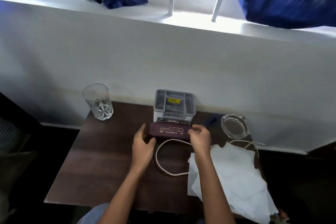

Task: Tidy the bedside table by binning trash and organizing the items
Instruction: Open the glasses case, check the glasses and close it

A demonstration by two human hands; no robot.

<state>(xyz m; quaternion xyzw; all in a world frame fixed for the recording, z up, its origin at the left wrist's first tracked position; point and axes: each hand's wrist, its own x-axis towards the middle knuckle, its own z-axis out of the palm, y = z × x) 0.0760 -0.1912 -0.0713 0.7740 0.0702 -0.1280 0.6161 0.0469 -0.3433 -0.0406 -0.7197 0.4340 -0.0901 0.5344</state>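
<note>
Both forearms reach up from the near edge of the dark table (100,160), the left hand (142,146) and right hand (200,139) each curled round one end of the maroon case (170,131). They hold it level, just in front of the grey organiser (173,107), probably to square it there. One white cable (163,158) loops beside them. One glass (99,103) and one ashtray (234,125) stand at the back corners. Crumpled white paper (234,174), likely trash, lies at the right; its sheet count is unclear.
</note>
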